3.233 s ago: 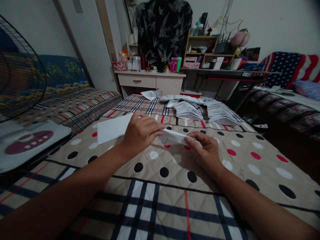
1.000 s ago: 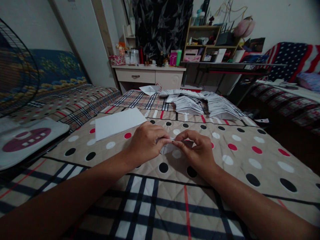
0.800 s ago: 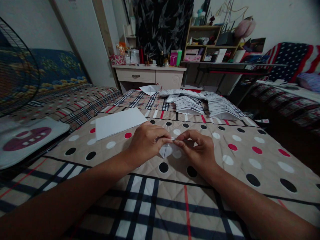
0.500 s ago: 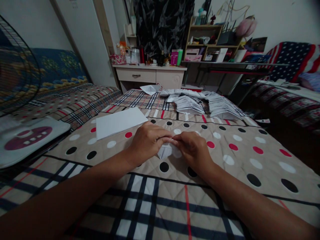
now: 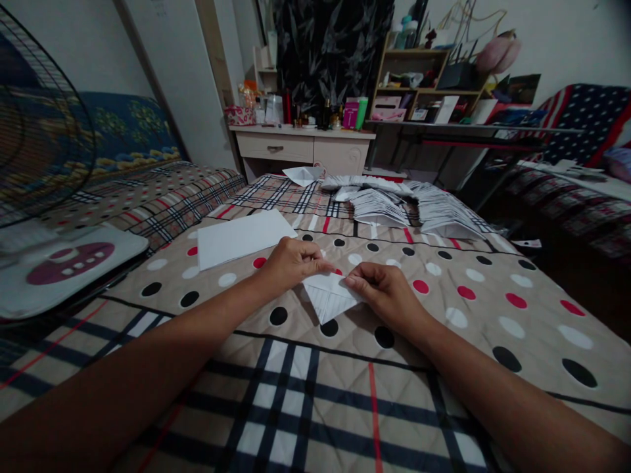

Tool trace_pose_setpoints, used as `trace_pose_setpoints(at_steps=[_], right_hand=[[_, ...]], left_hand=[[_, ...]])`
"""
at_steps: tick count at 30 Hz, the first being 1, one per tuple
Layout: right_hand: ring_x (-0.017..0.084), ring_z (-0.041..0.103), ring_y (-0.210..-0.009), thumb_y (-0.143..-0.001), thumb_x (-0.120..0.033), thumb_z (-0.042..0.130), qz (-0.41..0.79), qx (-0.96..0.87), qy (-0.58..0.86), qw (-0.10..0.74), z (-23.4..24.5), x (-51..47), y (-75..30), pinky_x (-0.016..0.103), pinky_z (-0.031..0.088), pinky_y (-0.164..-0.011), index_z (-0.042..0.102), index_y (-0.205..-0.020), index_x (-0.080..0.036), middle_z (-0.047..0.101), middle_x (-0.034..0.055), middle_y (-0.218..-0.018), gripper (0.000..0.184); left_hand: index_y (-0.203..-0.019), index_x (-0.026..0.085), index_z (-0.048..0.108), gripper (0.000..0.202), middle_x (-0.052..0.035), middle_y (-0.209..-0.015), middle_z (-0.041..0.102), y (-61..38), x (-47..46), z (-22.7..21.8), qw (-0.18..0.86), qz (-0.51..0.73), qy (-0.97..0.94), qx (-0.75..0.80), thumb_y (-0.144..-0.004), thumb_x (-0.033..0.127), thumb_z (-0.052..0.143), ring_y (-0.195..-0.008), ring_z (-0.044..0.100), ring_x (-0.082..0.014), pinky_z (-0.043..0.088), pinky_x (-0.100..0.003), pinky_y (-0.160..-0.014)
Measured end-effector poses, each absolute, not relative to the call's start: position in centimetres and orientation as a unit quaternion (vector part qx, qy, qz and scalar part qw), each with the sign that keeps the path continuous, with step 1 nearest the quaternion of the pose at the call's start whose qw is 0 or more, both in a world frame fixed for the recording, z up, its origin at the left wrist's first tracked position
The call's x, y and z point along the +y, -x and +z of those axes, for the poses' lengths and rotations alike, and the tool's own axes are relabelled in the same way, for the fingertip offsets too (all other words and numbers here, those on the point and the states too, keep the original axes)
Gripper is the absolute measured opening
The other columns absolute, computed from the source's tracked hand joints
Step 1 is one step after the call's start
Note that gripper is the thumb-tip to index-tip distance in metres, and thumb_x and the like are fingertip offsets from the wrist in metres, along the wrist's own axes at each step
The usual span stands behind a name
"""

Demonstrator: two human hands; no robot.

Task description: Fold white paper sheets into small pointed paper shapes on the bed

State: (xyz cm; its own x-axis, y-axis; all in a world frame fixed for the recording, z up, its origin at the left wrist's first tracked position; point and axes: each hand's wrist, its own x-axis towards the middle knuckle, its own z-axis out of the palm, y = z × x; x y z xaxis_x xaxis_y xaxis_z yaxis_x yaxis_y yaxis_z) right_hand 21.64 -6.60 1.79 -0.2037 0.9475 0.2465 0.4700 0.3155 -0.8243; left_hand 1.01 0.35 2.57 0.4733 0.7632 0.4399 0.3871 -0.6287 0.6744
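Observation:
A small folded piece of white paper (image 5: 329, 297) hangs between my two hands just over the dotted bedspread, its point toward me. My left hand (image 5: 294, 261) pinches its left upper corner between thumb and fingers. At the right upper corner, my right hand (image 5: 377, 284) grips it the same way. Beyond my left hand lies a flat stack of blank white paper sheets (image 5: 241, 240). Rows of folded paper pieces (image 5: 379, 207) stand packed together farther back, with another batch (image 5: 446, 213) to their right.
A loose folded paper (image 5: 302, 175) lies near the bed's far edge. To my left stand a caged fan (image 5: 44, 118) and its white base (image 5: 73, 269). A drawer cabinet (image 5: 290, 148) and a cluttered desk (image 5: 458, 126) line the far side.
My hands have moved apart, and the folded paper between them shows wider and more fully. The camera view has shifted slightly left.

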Motion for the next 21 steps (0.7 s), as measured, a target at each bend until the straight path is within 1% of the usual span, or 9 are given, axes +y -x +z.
trace_pose_setpoints(at_steps=[2, 5, 7, 12, 14, 16, 18, 19, 21], right_hand=[[0.009, 0.04, -0.052, -0.086, -0.042, 0.059, 0.341, -0.702, 0.482, 0.397, 1.8, -6.5, -21.7, 0.022, 0.028, -0.047, 0.058, -0.065, -0.015, 0.05, -0.0021, -0.056, 0.034], [0.008, 0.038, -0.05, -0.085, -0.045, 0.06, 0.369, -0.686, 0.476, 0.409, 1.6, -6.5, -21.7, 0.021, 0.027, -0.045, 0.058, -0.066, -0.016, 0.048, -0.0028, -0.055, 0.035], [0.008, 0.039, -0.049, -0.084, -0.045, 0.061, 0.382, -0.673, 0.473, 0.421, 1.5, -6.5, -21.5, 0.021, 0.027, -0.043, 0.058, -0.066, -0.016, 0.049, -0.0029, -0.054, 0.035], [0.01, 0.047, -0.049, -0.081, -0.043, 0.063, 0.404, -0.643, 0.478, 0.441, 1.5, -6.6, -21.1, 0.021, 0.033, -0.044, 0.063, -0.074, -0.016, 0.058, -0.0005, -0.059, 0.029], [0.01, 0.048, -0.049, -0.08, -0.043, 0.064, 0.402, -0.626, 0.488, 0.457, 1.6, -6.5, -21.3, 0.021, 0.034, -0.043, 0.063, -0.075, -0.016, 0.059, -0.0002, -0.058, 0.028], [0.01, 0.048, -0.047, -0.078, -0.043, 0.066, 0.395, -0.598, 0.498, 0.488, 1.6, -6.4, -21.5, 0.021, 0.034, -0.042, 0.063, -0.074, -0.016, 0.059, -0.0008, -0.056, 0.027], [0.011, 0.05, -0.047, -0.077, -0.043, 0.068, 0.396, -0.569, 0.498, 0.521, 1.5, -6.2, -21.6, 0.022, 0.036, -0.043, 0.063, -0.077, -0.017, 0.06, -0.0011, -0.057, 0.026], [0.011, 0.051, -0.048, -0.076, -0.042, 0.07, 0.4, -0.558, 0.493, 0.534, 1.5, -6.1, -21.5, 0.022, 0.037, -0.045, 0.063, -0.08, -0.017, 0.062, -0.0009, -0.059, 0.026], [0.012, 0.056, -0.052, -0.075, -0.041, 0.072, 0.415, -0.548, 0.479, 0.546, 1.3, -6.0, -21.3, 0.023, 0.041, -0.048, 0.063, -0.084, -0.018, 0.065, 0.0003, -0.065, 0.026]], left_hand=[[-0.057, 0.014, 0.063, 0.034, 0.0053, -0.046, 0.044, -0.9, 0.6, 2.6, 0.275, 0.387, -0.803, 0.36, -0.074, 0.043, 0.072, -0.046, 0.034, -0.0061, 0.024, -0.02, -0.045], [-0.058, 0.014, 0.063, 0.035, 0.0059, -0.045, 0.04, -0.8, 0.9, 2.6, 0.274, 0.416, -0.777, 0.384, -0.072, 0.044, 0.072, -0.046, 0.031, -0.0062, 0.021, -0.021, -0.045], [-0.058, 0.014, 0.063, 0.036, 0.0052, -0.047, 0.042, -0.8, 1.2, 2.6, 0.272, 0.437, -0.761, 0.395, -0.072, 0.046, 0.072, -0.046, 0.032, -0.0066, 0.021, -0.021, -0.045], [-0.059, 0.015, 0.06, 0.038, 0.0036, -0.049, 0.047, -0.3, 2.3, 2.4, 0.296, 0.515, -0.682, 0.427, -0.072, 0.048, 0.071, -0.046, 0.038, -0.0076, 0.026, -0.021, -0.044], [-0.062, 0.015, 0.059, 0.04, 0.0032, -0.051, 0.049, 0.2, 2.9, 2.3, 0.308, 0.56, -0.624, 0.45, -0.074, 0.052, 0.069, -0.044, 0.039, -0.0075, 0.026, -0.021, -0.042], [-0.065, 0.016, 0.058, 0.045, 0.0039, -0.05, 0.047, 0.5, 3.1, 2.2, 0.325, 0.593, -0.574, 0.462, -0.076, 0.058, 0.064, -0.042, 0.037, -0.0071, 0.026, -0.021, -0.04], [-0.072, 0.016, 0.058, 0.051, 0.0043, -0.05, 0.046, 0.4, 2.9, 2.1, 0.371, 0.586, -0.56, 0.453, -0.079, 0.066, 0.057, -0.041, 0.038, -0.0069, 0.027, -0.02, -0.039], [-0.078, 0.015, 0.06, 0.054, 0.0035, -0.053, 0.049, 0.1, 2.5, 2.0, 0.41, 0.565, -0.566, 0.439, -0.079, 0.069, 0.054, -0.042, 0.041, -0.007, 0.028, -0.019, -0.039], [-0.093, 0.014, 0.063, 0.061, -0.0021, -0.071, 0.062, -0.9, 1.5, 2.0, 0.495, 0.502, -0.585, 0.402, -0.075, 0.072, 0.057, -0.051, 0.052, -0.0085, 0.035, -0.019, -0.042]])
